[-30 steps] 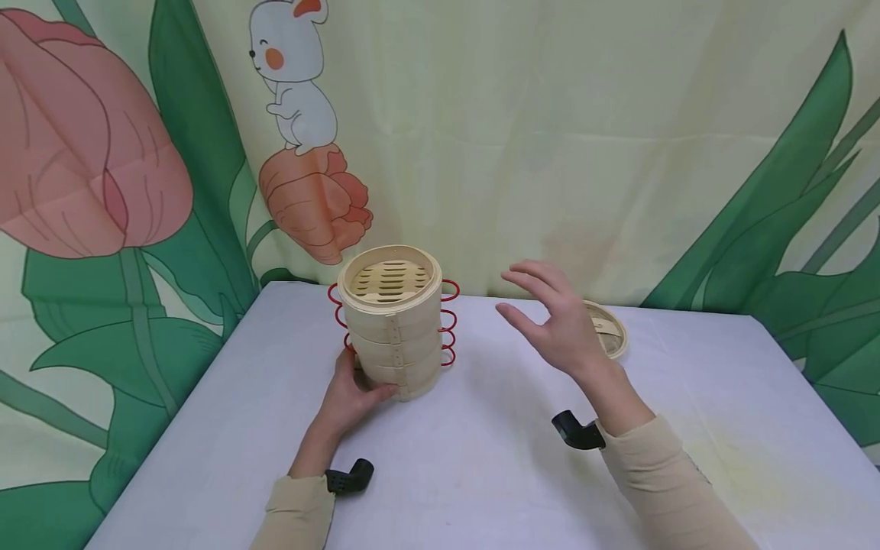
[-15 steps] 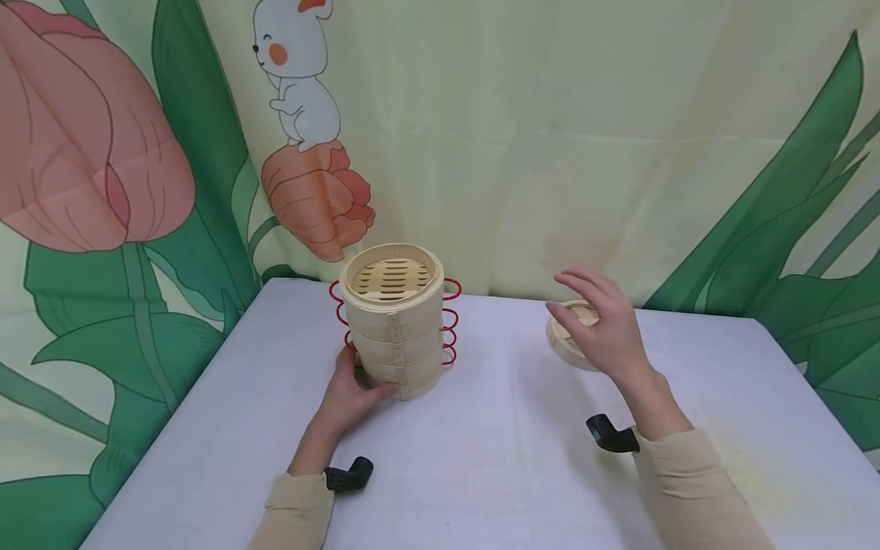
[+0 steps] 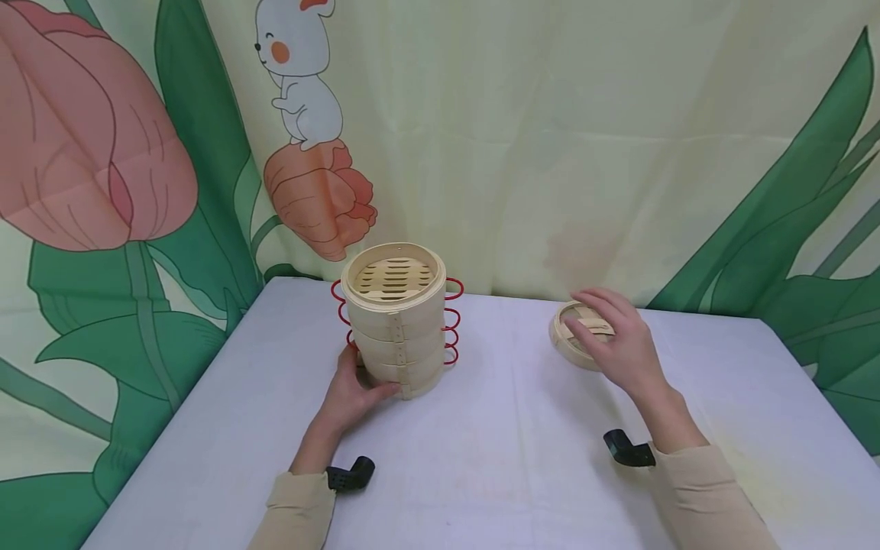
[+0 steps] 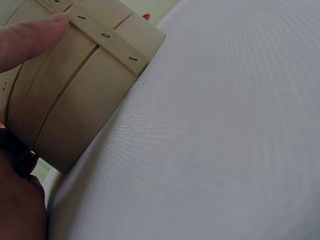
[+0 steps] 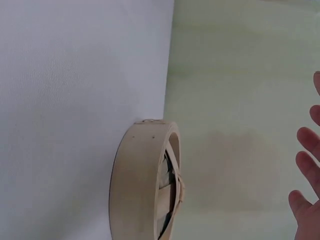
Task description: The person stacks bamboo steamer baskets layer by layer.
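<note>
Steamer stack [image 3: 374, 328]: pale wood tan, rows of dark slots across top tray
Side loops [image 3: 462, 288]: solid red
Staples [image 4: 105, 35]: green-grey, against tan strip
Lid [image 5: 137, 185]: same pale tan
Tablecloth [image 3: 481, 466]: white, lavender cast, faint yellow patch at right
Backdrop [image 3: 516, 114]: pale yellow-green; printed pink tulip [image 3: 62, 145], green leaves [image 3: 195, 114], white rabbit [image 3: 316, 114] with orange cheek
Sleeves [image 3: 296, 508]: plain beige
Wrist cameras [image 3: 352, 475]: black

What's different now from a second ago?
The right hand has moved right, away from the steamer, to just above the lid. Nothing was taken hold of or let go. The left hand still holds the steamer near its base; steamer and lid stayed put.
</note>
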Demonstrator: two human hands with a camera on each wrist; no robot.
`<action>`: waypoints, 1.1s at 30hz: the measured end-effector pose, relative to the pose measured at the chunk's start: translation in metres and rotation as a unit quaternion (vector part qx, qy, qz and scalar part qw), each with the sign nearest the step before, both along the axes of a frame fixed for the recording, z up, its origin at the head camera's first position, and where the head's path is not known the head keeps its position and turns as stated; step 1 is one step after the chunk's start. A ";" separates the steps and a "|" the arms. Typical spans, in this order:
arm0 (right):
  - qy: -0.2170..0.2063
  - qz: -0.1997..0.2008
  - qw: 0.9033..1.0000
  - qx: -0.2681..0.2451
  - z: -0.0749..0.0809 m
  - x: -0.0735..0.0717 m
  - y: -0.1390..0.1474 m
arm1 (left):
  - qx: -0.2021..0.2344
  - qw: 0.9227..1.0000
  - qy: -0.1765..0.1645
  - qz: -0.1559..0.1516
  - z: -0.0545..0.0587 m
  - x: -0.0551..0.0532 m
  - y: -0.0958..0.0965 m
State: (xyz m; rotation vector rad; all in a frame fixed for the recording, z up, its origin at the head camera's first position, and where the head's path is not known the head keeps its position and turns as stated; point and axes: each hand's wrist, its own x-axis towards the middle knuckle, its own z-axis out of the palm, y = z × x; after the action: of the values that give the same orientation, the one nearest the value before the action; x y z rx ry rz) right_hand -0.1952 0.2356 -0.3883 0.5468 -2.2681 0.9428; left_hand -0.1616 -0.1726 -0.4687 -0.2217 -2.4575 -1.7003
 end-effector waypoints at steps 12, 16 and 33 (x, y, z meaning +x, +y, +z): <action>-0.056 -0.023 0.998 0.014 -0.013 -0.006 0.020 | 0.004 1.000 0.010 -0.004 -0.002 -0.001 0.000; -0.084 -0.023 0.996 0.017 -0.019 -0.008 0.027 | 0.000 1.000 0.012 -0.003 -0.003 -0.001 -0.001; -0.257 -0.036 0.966 0.017 -0.035 -0.024 0.051 | 0.003 1.000 0.017 -0.011 -0.003 -0.001 -0.001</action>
State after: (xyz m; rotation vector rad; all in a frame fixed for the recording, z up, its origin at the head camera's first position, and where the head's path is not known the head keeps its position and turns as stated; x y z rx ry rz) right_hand -0.2187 0.2862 -0.4232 0.2451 -2.7442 1.1081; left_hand -0.1629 -0.1739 -0.4717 -0.2761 -2.4351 -1.6971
